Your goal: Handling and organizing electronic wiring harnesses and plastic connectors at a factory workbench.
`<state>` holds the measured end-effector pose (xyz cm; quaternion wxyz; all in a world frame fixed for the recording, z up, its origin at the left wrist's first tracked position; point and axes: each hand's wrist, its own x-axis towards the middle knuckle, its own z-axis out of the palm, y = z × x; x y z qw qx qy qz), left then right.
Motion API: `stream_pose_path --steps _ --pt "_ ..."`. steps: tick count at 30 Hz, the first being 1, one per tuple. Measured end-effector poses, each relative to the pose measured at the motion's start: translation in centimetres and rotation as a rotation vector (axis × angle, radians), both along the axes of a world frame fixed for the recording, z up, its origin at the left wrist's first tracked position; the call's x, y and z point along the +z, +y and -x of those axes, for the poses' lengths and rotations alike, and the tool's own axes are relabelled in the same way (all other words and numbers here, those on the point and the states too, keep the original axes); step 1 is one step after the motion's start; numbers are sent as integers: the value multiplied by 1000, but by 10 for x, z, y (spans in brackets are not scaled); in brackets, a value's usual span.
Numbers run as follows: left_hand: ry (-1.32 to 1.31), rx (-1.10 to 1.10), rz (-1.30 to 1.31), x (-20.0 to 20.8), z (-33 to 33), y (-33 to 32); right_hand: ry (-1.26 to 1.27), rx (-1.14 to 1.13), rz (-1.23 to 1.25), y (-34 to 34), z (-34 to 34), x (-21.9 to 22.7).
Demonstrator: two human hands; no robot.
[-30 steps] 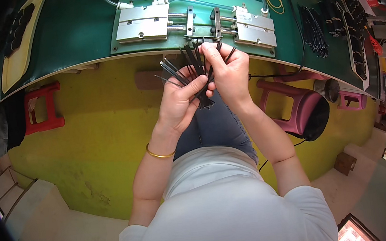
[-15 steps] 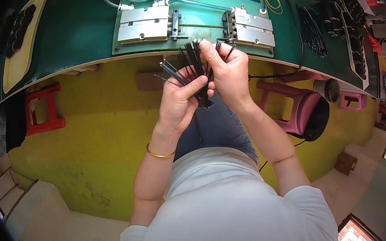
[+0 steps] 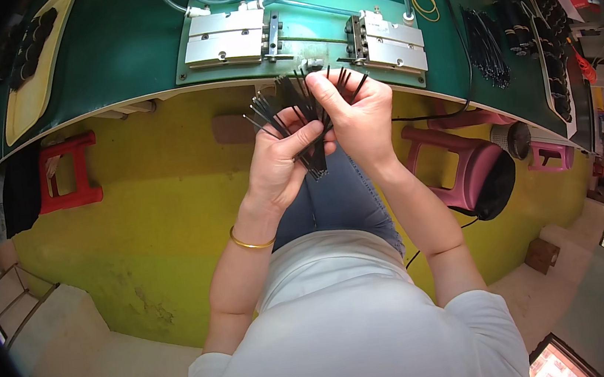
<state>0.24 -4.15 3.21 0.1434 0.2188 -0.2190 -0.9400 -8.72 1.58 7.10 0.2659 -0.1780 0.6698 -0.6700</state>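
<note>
Black wires point(image 3: 311, 107), fanned, by the near edge of the green workbench point(image 3: 123, 60); long axis runs away from me, spread ends pointing benchward. My left hand point(image 3: 278, 160) grips mid-length; right hand point(image 3: 362, 118) pinches upper strands.

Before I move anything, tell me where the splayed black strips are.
In the head view, the splayed black strips are just above centre, held between the left hand and the right hand, near the front edge of the green table.

The workbench point(image 3: 109, 61) (bearing machinery point(image 3: 224, 39)) marks a workshop.
</note>
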Motion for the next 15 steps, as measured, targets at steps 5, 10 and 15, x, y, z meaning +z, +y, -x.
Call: stream_pose_path --steps 5,10,15 --pt "38 4 -53 -5 1 3 -58 -23 -43 1 0 1" --pt "27 30 -69 -4 3 3 -117 -27 -51 0 2 0" --pt "19 21 -30 -8 6 2 -79 -27 -81 -2 4 -3"
